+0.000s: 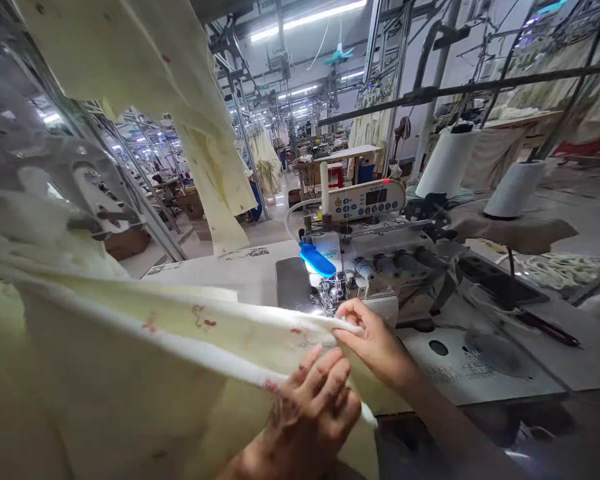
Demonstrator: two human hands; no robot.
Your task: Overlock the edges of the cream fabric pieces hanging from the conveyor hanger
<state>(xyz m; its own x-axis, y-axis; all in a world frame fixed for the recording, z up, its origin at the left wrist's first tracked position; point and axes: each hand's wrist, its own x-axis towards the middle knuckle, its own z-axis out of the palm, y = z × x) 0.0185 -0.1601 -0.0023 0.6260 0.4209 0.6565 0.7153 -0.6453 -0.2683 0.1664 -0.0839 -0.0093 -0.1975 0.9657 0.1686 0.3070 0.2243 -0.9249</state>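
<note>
A long piece of pale yellow fabric [180,327] with small reddish prints stretches from the left side to the middle. My right hand [373,337] pinches its upper edge between thumb and fingers, just in front of the overlock sewing machine's needle area [330,290]. Lower and closer to me, my left hand [313,410] has its fingers bent over a second fold of the same fabric; its thumb is hidden. The sewing machine [400,243] carries a blue guard [317,260] and a control panel [367,200] with buttons.
More pale fabric [130,53] hangs at upper left. White thread cones [447,160] stand behind the machine on the right. Dark red tweezers [550,327] lie on the right tabletop. A metal bar [480,87] crosses above. Workstations and hanging garments fill the background.
</note>
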